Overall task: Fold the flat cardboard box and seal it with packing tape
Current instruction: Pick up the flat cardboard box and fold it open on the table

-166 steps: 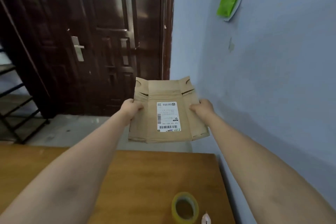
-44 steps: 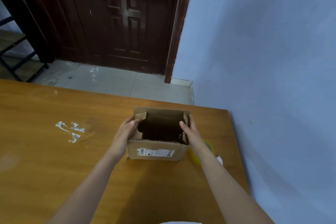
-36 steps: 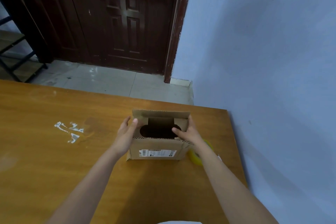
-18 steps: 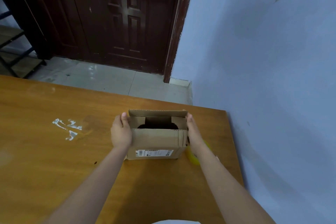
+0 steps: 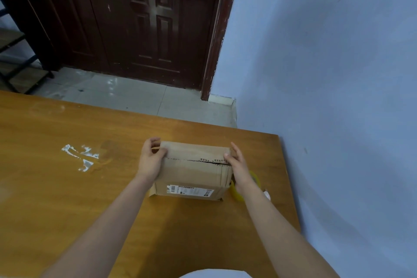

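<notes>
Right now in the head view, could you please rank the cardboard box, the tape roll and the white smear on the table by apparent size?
1. Cardboard box: clearly largest.
2. White smear.
3. Tape roll: smallest showing, but the right hand partly hides it, so this rank is unsure.

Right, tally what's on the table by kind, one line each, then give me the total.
Cardboard box: 1
Roll of yellowish tape, partly hidden behind the right forearm: 1
Small white object at the table's right edge, too hidden to identify: 1
Total: 3
</notes>
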A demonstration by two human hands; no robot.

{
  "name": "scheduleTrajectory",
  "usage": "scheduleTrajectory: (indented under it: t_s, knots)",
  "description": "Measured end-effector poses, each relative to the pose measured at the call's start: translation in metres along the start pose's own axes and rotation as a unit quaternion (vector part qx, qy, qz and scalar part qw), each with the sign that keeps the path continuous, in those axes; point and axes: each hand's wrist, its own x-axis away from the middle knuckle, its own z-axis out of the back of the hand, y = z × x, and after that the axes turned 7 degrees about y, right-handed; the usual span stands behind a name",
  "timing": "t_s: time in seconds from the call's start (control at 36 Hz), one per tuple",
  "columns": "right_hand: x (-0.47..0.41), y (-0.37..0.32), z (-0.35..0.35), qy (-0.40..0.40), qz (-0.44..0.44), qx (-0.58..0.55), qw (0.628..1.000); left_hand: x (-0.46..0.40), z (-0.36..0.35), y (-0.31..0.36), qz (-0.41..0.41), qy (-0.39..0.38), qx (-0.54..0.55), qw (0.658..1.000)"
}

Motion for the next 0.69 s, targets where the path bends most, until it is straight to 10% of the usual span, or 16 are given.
scheduleTrajectory:
  t_s: [0.17,0.69]
  knots:
    - [0.003,0.023,-0.006,-0.032,-0.112,-0.021,0.993,0.008,0.012,-0.013,0.117,-0.087,0.05,0.988]
    - [-0.003,0.038,0.001,0.025,-0.123,0.038,0.991,0.025,-0.001,-0.049,0.081,-0.068,-0.055,0.993]
